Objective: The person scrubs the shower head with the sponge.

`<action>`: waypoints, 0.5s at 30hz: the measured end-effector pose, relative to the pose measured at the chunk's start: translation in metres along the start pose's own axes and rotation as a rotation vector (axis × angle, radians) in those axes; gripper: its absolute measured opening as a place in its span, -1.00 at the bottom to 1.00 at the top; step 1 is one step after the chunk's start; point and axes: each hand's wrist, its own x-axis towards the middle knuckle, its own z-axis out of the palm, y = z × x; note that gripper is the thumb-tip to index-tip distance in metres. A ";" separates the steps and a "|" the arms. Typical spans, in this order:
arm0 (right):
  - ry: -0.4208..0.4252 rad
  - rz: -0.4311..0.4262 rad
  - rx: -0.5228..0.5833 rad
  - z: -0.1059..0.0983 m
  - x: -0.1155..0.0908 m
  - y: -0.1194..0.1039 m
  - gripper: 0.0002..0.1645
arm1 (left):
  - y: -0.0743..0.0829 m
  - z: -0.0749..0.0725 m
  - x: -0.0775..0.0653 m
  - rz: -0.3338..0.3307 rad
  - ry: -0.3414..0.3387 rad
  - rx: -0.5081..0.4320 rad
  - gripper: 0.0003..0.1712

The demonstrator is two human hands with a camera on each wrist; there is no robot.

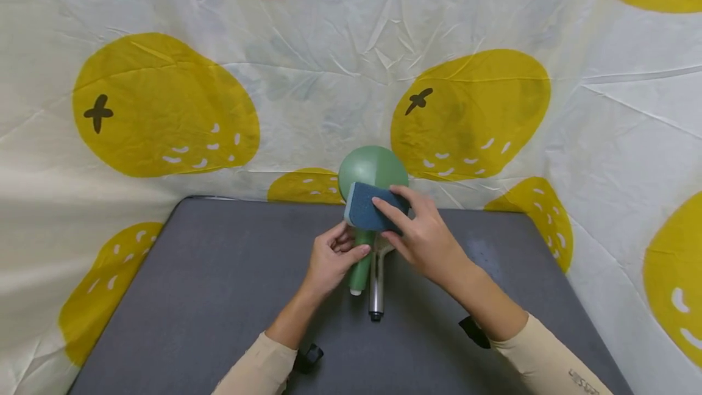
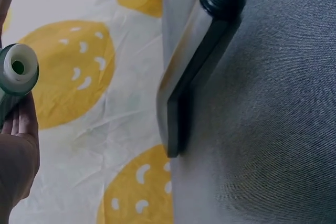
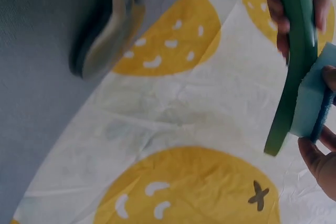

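Note:
My left hand (image 1: 329, 264) grips the handle of a green shower head (image 1: 364, 164), its round head pointing away from me. A hollow white end (image 2: 23, 62) of that handle shows in the left wrist view. Between the fingers and thumb of my right hand (image 1: 430, 242) is a blue sponge (image 1: 368, 209) with a paler layer. In the right wrist view the pale side of the sponge (image 3: 310, 100) lies against the green shower head (image 3: 294, 72). Below them on the table is a silver shower head (image 1: 376, 285) with a black threaded end; my hands partly hide it in the head view.
The dark grey table (image 1: 241, 297) carries the silver shower head near its middle. A pale cloth (image 1: 307, 108) with large yellow fruit prints hangs behind the table and along both sides. Black straps (image 1: 309, 358) hang at both wrists.

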 end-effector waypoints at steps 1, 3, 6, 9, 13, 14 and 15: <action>-0.004 0.012 0.001 -0.001 0.004 0.004 -0.16 | 0.001 0.000 0.001 -0.003 -0.015 -0.015 -0.34; -0.015 0.036 0.004 -0.002 0.011 0.012 -0.19 | 0.002 -0.001 0.002 -0.014 -0.040 -0.048 -0.30; -0.037 0.070 0.016 -0.002 0.023 0.027 -0.23 | 0.003 -0.003 0.003 -0.037 -0.046 -0.061 -0.28; -0.048 0.112 0.057 -0.003 0.035 0.041 -0.28 | 0.004 -0.004 0.002 -0.056 -0.045 -0.064 -0.28; -0.037 0.175 0.092 -0.008 0.050 0.058 -0.33 | 0.004 -0.005 0.001 -0.053 -0.069 -0.065 -0.29; -0.034 0.190 0.098 -0.009 0.053 0.062 -0.34 | 0.003 -0.006 0.001 -0.049 -0.075 -0.066 -0.29; -0.033 0.205 0.103 -0.010 0.055 0.065 -0.35 | 0.003 -0.006 0.000 -0.047 -0.079 -0.066 -0.29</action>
